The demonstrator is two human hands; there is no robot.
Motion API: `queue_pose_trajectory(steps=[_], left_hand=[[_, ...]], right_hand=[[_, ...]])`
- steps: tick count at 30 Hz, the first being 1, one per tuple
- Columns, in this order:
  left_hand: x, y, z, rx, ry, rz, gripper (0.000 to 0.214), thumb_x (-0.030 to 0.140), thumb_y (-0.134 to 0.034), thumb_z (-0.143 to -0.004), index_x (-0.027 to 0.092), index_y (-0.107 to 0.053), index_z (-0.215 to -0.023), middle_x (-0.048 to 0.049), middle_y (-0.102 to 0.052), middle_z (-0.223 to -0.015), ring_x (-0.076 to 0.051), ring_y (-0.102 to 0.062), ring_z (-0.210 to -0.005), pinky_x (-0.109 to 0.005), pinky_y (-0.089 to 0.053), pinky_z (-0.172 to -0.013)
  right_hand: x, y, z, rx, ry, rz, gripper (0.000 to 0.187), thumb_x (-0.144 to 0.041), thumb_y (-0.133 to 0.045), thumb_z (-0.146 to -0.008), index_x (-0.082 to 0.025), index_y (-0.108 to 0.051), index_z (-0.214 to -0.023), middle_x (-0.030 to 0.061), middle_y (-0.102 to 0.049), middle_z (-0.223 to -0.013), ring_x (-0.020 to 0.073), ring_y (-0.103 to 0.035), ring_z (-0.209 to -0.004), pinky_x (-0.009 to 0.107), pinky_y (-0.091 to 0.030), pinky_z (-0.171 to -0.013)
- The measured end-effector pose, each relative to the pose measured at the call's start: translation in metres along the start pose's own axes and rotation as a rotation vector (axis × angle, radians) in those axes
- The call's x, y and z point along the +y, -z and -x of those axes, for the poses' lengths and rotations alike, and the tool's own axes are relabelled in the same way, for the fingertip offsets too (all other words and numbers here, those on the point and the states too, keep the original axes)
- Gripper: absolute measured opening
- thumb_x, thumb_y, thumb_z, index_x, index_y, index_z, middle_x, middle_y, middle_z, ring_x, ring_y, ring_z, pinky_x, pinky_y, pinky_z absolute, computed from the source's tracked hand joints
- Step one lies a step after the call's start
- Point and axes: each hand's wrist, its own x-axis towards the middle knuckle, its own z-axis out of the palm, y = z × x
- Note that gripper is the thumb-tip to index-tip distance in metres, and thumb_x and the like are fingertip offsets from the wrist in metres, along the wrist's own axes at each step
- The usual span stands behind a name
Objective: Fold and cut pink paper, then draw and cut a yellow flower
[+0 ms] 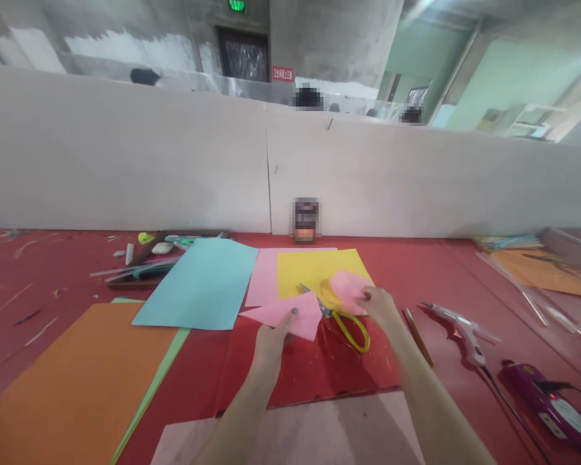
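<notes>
My left hand [274, 332] is closed on a pointed, folded piece of pink paper [300, 310], thumb on top. A smaller pink paper piece [347, 286] is pinched in my right hand [380, 302], over a yellow sheet [312, 261]. Between my hands lie scissors [351, 330] with yellow handles, their blade tips resting on the yellow sheet. Part of the blades is hidden behind the pink paper in my left hand. Another pink sheet [264, 278] lies partly under the yellow one.
Blue [203, 284] and orange sheets [72, 361] lie to the left, near a tool tray [121, 281]. On the right are a brown stick-like tool [419, 339], a glue gun [459, 329] with its cord, and a purple power strip [547, 400]. A white partition [126, 155] stands behind.
</notes>
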Motion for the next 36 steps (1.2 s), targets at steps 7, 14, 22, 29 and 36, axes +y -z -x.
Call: queue_pose_trajectory(steps=[7, 14, 22, 29, 36], left_hand=[[-0.004, -0.001, -0.006, 0.064, 0.008, -0.01, 0.024, 0.018, -0.076, -0.061, 0.01, -0.065, -0.081, -0.0148, -0.068, -0.095, -0.021, -0.066, -0.08, -0.03, -0.057, -0.064], [-0.003, -0.001, -0.004, 0.025, -0.001, 0.017, 0.025, 0.018, -0.076, -0.062, 0.01, -0.066, -0.083, -0.015, -0.068, -0.096, -0.022, -0.066, -0.083, -0.031, -0.057, -0.065], [-0.009, 0.005, -0.013, 0.019, 0.028, 0.023, 0.027, 0.019, -0.077, -0.06, 0.01, -0.067, -0.084, -0.0152, -0.068, -0.098, -0.022, -0.066, -0.082, -0.031, -0.057, -0.066], [-0.009, 0.004, -0.013, 0.036, 0.011, 0.015, 0.025, 0.019, -0.077, -0.06, 0.009, -0.067, -0.081, -0.015, -0.069, -0.094, -0.022, -0.066, -0.079, -0.03, -0.057, -0.063], [-0.004, 0.003, -0.009, 0.061, -0.019, 0.014, 0.023, 0.019, -0.076, -0.062, 0.009, -0.067, -0.081, -0.0136, -0.069, -0.088, -0.021, -0.066, -0.077, -0.029, -0.057, -0.064]], right_hand=[[0.015, 0.034, -0.048, 0.165, -0.235, 0.025, 0.043, -0.031, -0.05, -0.072, -0.01, -0.056, -0.109, 0.0136, -0.064, -0.095, 0.0235, -0.058, -0.086, 0.029, -0.041, -0.07], [-0.01, 0.029, 0.008, -0.01, -0.109, -0.033, 0.024, -0.026, -0.044, -0.079, -0.018, -0.063, -0.09, 0.007, -0.067, -0.09, 0.0193, -0.061, -0.084, 0.025, -0.042, -0.075], [-0.065, 0.003, 0.088, -0.259, 0.121, 0.285, 0.032, -0.016, -0.052, -0.069, -0.015, -0.058, -0.101, 0.0116, -0.058, -0.103, 0.0267, -0.055, -0.094, 0.03, -0.042, -0.066], [-0.069, -0.016, 0.084, -0.146, 0.055, 0.287, 0.039, -0.006, -0.048, -0.063, -0.012, -0.053, -0.102, 0.0121, -0.056, -0.1, 0.0261, -0.052, -0.094, 0.031, -0.042, -0.074], [-0.063, -0.028, 0.078, -0.121, -0.073, 0.096, 0.035, -0.006, -0.045, -0.066, -0.013, -0.053, -0.099, 0.0122, -0.057, -0.098, 0.0261, -0.055, -0.09, 0.032, -0.041, -0.073]])
